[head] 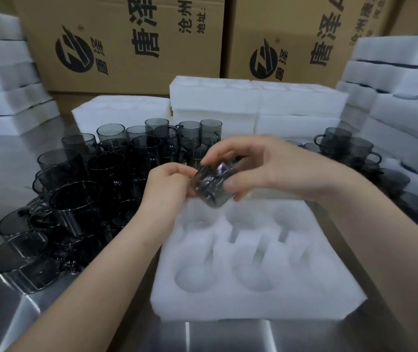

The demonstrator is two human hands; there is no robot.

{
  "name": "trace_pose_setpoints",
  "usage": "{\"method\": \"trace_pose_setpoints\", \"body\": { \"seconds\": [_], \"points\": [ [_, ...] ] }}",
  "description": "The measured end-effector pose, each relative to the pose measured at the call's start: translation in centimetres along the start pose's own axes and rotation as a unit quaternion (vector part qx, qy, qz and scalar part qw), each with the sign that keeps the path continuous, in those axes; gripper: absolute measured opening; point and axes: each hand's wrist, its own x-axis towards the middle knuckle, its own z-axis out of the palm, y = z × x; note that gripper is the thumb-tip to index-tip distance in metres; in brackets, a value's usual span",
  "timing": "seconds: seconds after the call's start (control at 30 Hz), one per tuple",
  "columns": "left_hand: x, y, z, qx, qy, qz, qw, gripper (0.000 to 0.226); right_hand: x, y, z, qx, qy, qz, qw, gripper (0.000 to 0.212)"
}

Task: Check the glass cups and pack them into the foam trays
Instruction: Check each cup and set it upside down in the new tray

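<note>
While left hand (169,185) and right hand (261,166) are fingertip-gripping the glass cup (211,190) over the foam tray (253,304), a slip is risking breakage

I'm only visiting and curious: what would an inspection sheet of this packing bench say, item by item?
Surface: steel table, shiny.
Job's things: one glass cup held above the foam tray, whose pockets look empty; dark cups crowd the left; further cups stand right.
Clutter: nothing seen.
Grippers: left hand and right hand both grip the glass cup.
Cables: nothing seen.
Surroundings: foam stacks behind and at both sides; printed cardboard boxes at back.
</note>
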Motion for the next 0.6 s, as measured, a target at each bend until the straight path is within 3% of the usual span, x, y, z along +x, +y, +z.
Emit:
{"method": "trace_pose_setpoints", "body": {
  "seconds": [0.1, 0.17, 0.4, 0.6],
  "points": [
    [0.1, -0.3, -0.5, -0.04, -0.019, -0.035, 0.998, 0.032, 0.1, -1.0, 2.4, -0.16, 0.002, -0.008, 0.987, 0.042],
    [0.3, -0.3, -0.7, -0.067, -0.024, -0.052, 0.996, 0.036, 0.1, -1.1, 3.4, -0.211, 0.022, -0.012, 0.977, 0.048],
    [0.4, 0.0, -0.8, -0.102, -0.037, -0.085, 0.99, 0.04, 0.7, -0.4, 4.8, -0.289, 0.021, -0.049, 0.956, 0.045],
    [0.2, 0.2, -0.9, -0.099, -0.054, -0.096, 0.989, 0.037, 1.1, 0.4, 4.7, -0.297, -0.002, -0.032, 0.954, 0.054]
  ]
}}
